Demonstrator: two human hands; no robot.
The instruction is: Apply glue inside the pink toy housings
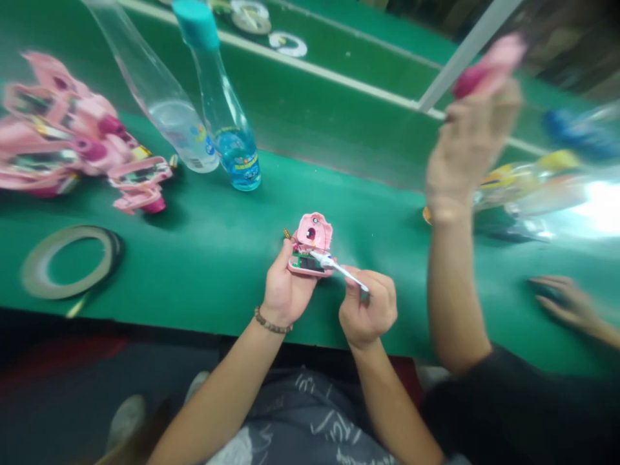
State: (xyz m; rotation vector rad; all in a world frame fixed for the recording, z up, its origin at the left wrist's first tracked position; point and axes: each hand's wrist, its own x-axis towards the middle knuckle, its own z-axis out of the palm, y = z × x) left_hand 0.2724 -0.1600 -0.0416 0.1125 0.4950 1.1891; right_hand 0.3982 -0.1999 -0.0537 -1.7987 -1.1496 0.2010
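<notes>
Over a green bench [208,284], the left hand [285,290] cradles an open pink plastic toy case [314,232] showing a green circuit board [305,261], the right hand [368,309] pinches a white stick [341,271] against it, and the label on a teal-capped bottle [237,158] is too blurred to read.

The left hand [285,287] grips an open pink plastic toy shell [314,232] holding a green circuit board [304,261], and the right hand [368,307] holds a white stick [339,269] against it. Pink toy parts [62,129] lie far left on the green bench [217,290].
</notes>
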